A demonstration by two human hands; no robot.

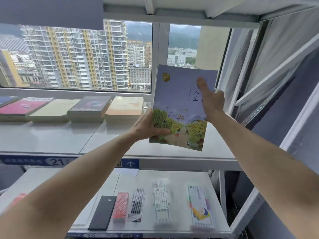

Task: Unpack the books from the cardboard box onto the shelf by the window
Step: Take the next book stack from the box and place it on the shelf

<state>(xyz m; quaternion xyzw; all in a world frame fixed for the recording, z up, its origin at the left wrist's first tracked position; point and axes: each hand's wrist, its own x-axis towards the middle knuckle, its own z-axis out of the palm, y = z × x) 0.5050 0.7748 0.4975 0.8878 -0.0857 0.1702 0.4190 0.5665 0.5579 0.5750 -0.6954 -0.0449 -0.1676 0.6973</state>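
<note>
A thin lilac book with a painted landscape on its cover stands nearly upright above the right end of the white shelf by the window. My left hand grips its lower left edge. My right hand lies against the cover's right side, fingers stretched out flat. Several books lie flat in a row along the back of the shelf: a pink one, a cream one, a dark one and a pale orange one. The cardboard box is out of view.
Behind the shelf is a window onto tower blocks, with an open sash at the right. The lower shelf holds stationery: a black case, a red pack, pens and white packs.
</note>
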